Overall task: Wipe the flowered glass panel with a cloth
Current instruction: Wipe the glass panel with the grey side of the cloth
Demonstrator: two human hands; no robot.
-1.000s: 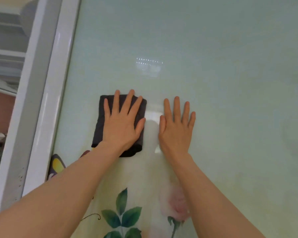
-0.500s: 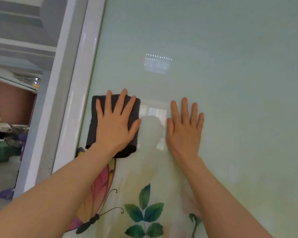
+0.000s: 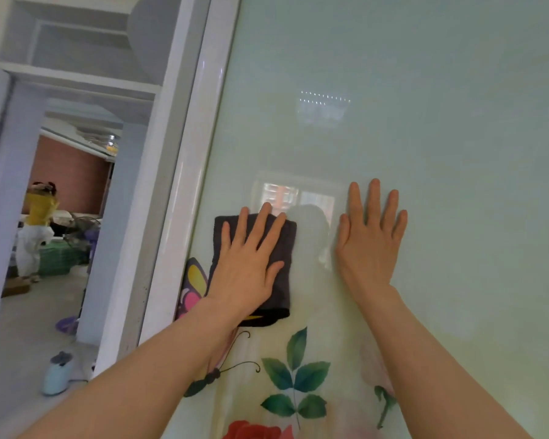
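Pale-green flowered glass panel (image 3: pixel 425 122): our left hand (image 3: pixel 248 267) presses a folded dark-grey cloth (image 3: pixel 282 248) flat, fingers straight, near the white frame (image 3: pixel 184 191); right hand (image 3: pixel 370 245) rests open-palmed beside it.

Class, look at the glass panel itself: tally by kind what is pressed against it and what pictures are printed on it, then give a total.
Hands flat on the glass: 2, left hand, right hand
Dark cloths: 1, cloth
Printed butterflies: 1, butterfly
Printed leaf sprigs: 1, leaf sprig
Printed red roses: 1, red rose
Total: 6
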